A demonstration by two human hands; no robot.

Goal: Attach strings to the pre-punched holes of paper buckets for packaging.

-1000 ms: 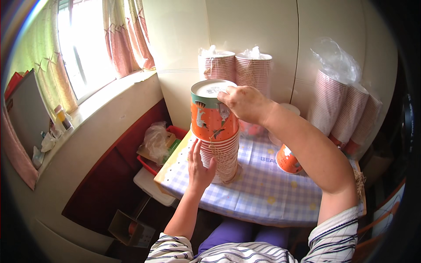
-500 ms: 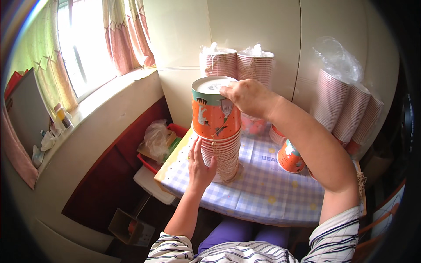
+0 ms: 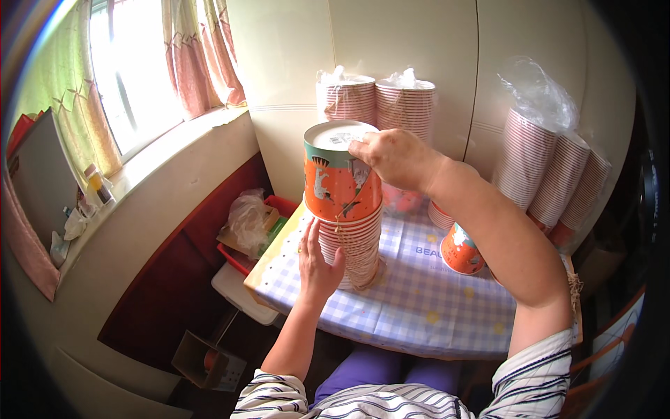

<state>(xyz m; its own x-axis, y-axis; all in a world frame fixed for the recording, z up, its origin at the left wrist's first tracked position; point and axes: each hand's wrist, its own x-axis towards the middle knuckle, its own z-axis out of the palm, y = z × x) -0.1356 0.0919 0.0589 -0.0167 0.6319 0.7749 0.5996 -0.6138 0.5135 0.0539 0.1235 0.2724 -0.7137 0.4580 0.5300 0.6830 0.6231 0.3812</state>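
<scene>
An upside-down stack of paper tubs [image 3: 352, 244] stands in front of me; its top tub [image 3: 333, 185] is orange and green with animal pictures and a white base. String [image 3: 364, 274] runs around and along the stack, with a knot below the top tub. My left hand [image 3: 317, 257] lies open with fingers stretched along the stack's left side. Closed at the base edge of the top tub, my right hand [image 3: 391, 155] pinches a thin string that slants down towards the knot. My right fingertips are partly hidden.
Behind stand two bagged tub stacks [image 3: 406, 108]. Taller stacks [image 3: 525, 153] under clear plastic lean at the right. A single orange tub [image 3: 460, 255] rests on the checked tablecloth [image 3: 419, 318]. Left of the table is a red crate [image 3: 283, 204] with plastic bags.
Both hands keep nearly the same places on the stack. The string below my right hand now shows as a slanting line across the top tub.
</scene>
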